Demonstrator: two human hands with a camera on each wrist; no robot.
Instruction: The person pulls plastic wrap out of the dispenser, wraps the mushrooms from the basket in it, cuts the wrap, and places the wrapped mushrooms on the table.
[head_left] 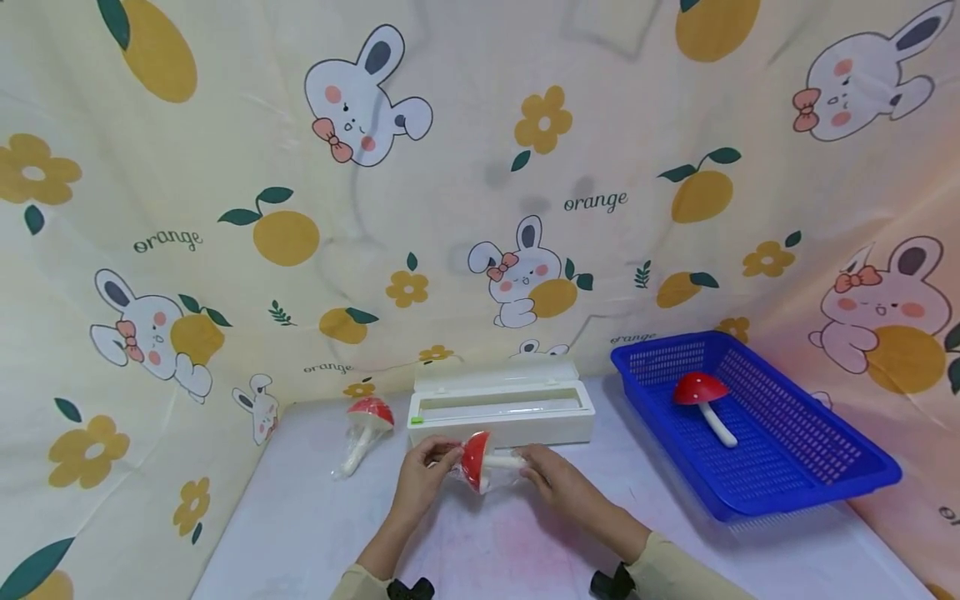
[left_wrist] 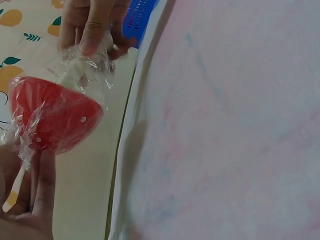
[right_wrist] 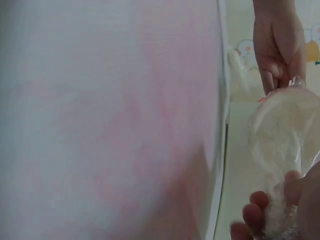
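A toy mushroom (head_left: 480,461) with a red cap and white stem, wrapped in clear cling film, is held above the table between both hands. My left hand (head_left: 441,458) grips the cap side. My right hand (head_left: 531,467) pinches the stem end and the film there. In the left wrist view the wrapped red cap (left_wrist: 52,120) sits above my left fingers (left_wrist: 35,195), and the right hand (left_wrist: 92,27) pinches bunched film. In the right wrist view the pale underside of the cap (right_wrist: 285,130) lies between the left hand (right_wrist: 277,45) and my right fingers (right_wrist: 267,215).
A white cling-film dispenser box (head_left: 501,406) stands open just behind the hands. Another film-wrapped mushroom (head_left: 362,429) lies on the table to the left. A blue basket (head_left: 795,450) at the right holds a bare red mushroom (head_left: 702,396). Patterned cloth walls surround the white table (head_left: 315,525).
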